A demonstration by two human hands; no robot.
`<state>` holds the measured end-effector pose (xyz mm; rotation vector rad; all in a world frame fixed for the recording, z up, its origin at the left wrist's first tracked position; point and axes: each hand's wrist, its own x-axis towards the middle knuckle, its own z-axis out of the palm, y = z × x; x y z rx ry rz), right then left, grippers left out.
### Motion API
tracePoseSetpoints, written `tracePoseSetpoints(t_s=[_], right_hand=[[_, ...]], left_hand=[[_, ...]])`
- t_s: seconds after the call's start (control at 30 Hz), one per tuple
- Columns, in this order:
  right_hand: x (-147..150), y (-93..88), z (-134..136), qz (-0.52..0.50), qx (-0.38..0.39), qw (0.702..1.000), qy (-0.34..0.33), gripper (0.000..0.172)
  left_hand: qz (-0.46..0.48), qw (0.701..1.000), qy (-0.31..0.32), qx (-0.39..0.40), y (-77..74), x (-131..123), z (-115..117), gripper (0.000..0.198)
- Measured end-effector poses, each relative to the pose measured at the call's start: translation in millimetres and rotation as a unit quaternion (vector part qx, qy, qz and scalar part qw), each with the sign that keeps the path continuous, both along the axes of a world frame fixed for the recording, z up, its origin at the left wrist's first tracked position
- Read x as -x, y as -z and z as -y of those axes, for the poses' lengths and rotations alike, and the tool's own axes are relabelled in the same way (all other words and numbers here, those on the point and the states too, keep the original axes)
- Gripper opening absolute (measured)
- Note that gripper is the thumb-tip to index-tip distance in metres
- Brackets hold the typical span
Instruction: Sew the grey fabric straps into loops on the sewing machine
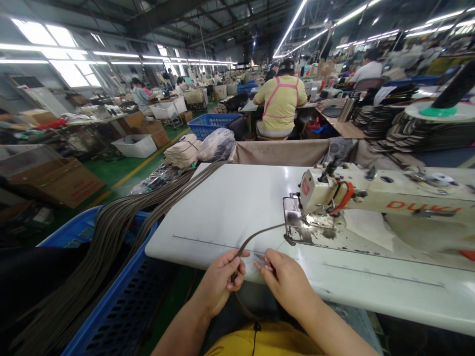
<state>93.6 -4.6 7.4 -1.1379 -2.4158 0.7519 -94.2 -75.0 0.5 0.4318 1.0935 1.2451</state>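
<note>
Garment: yellow top, bottom centre of frame; plain cloth, rounded upper edge, soft folds; cut off by the lower border.
Cord: thin, black, runs down the front of the yellow.
Toggle: small dark piece at the cord's upper end; detail too small to read.
Left forearm: bare, lower centre-left.
Right forearm: bare, lower centre-right.
Left hand: ungloved.
Right hand: ungloved.

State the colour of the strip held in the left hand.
Dull grey-brown; the strip shows best in the head view, against the white table.
</note>
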Motion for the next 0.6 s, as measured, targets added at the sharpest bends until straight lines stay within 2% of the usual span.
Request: tracePoseSetpoints(t_s=[0.1, 0.27, 0.33, 0.4, 0.47, 0.53, 0.57, 0.6], right_hand=[[-6, -1.8, 2, -0.063, 0.013, 0.997, -0.034, 0.026], [-18, -3.5, 11, -0.142, 0.076, 0.983, -0.084, 0.019], [-22, -3.4, 14, -0.147, 0.100, 0.979, -0.100, 0.013], [-27, -2.8, 17, -0.150, 0.117, 0.977, -0.096, 0.017], [-35, -2.8, 17, -0.149, 0.118, 0.980, -0.066, 0.028], [-48, -4.1, 15, -0.137, 0.105, 0.985, -0.024, 0.028], [-56, -5.2, 14, -0.125, 0.094, 0.988, -0.002, 0.026], [-65, -6.4, 13, -0.111, 0.083, 0.990, 0.019, 0.021]], left_hand=[[0.033, 0.999, -0.020, -0.015, -3.6, -2, -3, 0.042], [0.100, 0.986, -0.109, -0.076, -12.3, -18, -17, 0.030], [0.117, 0.981, -0.114, -0.105, -15.7, -31, -26, 0.028], [0.105, 0.981, -0.102, -0.127, -17.3, -41, -35, 0.027], [0.036, 0.984, -0.083, -0.156, -16.9, -42, -46, 0.030], [-0.115, 0.972, -0.064, -0.196, -15.5, -30, -60, 0.038], [-0.218, 0.950, -0.052, -0.215, -14.8, -20, -67, 0.040], [-0.334, 0.913, -0.049, -0.227, -13.9, -8, -75, 0.042]])
